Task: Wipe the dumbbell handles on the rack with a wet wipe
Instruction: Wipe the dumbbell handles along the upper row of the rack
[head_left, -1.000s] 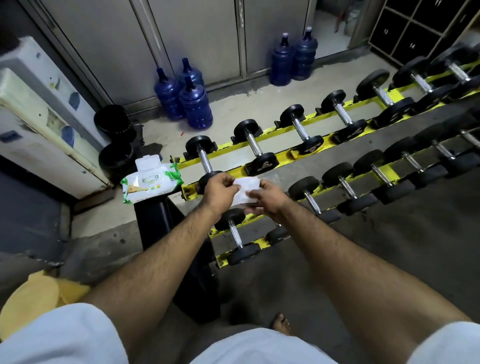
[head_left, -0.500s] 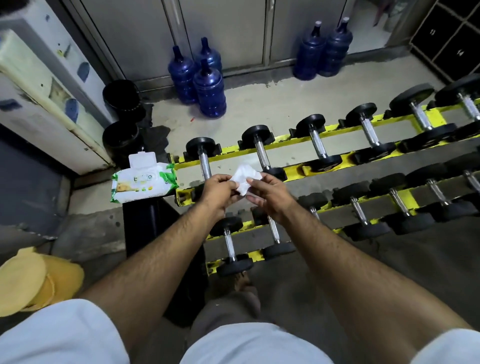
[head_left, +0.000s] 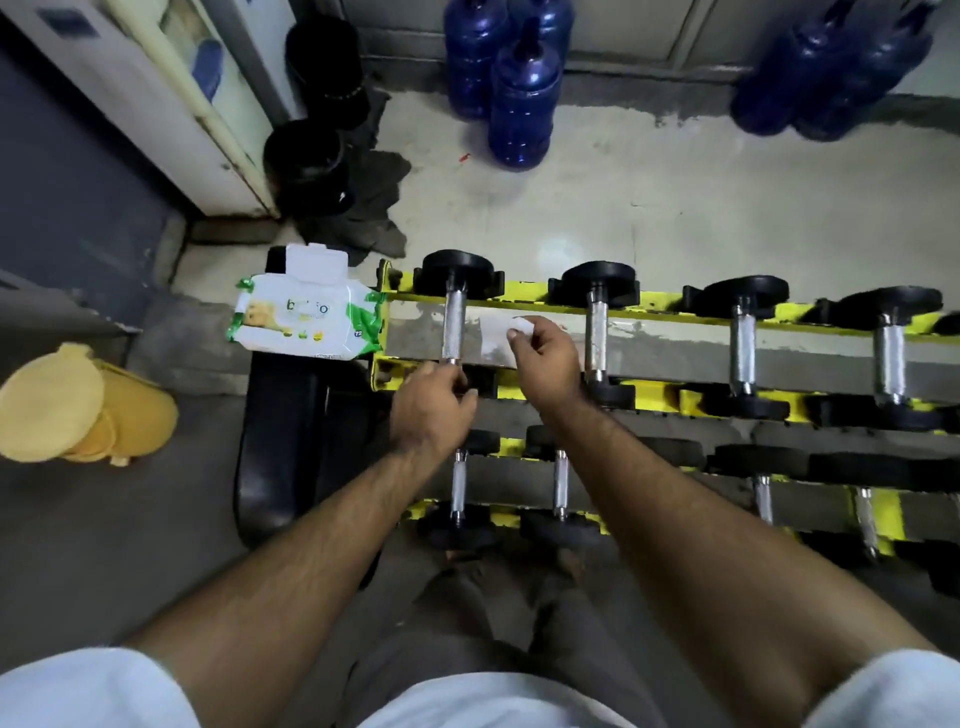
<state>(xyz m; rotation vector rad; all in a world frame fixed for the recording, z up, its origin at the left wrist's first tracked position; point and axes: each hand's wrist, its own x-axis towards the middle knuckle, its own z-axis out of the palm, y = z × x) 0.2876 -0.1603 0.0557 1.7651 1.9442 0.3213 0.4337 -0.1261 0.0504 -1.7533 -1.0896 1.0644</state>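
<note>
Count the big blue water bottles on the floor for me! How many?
5 blue bottles: three bunched by the far wall, front one, left one, back one; two at the far right. More may hide behind.

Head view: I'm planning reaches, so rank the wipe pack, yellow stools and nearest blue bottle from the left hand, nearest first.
1. Wipe pack, up-left of the left hand, on the black bench.
2. Blue bottle, far ahead on the floor.
3. Yellow stools, far left on the floor.

We can't see the near end of the leftmost dumbbell (head_left: 453, 332), our left hand (head_left: 434, 410) covers it; the blue bottles (head_left: 831, 67) are cut off at the far edge.
</note>
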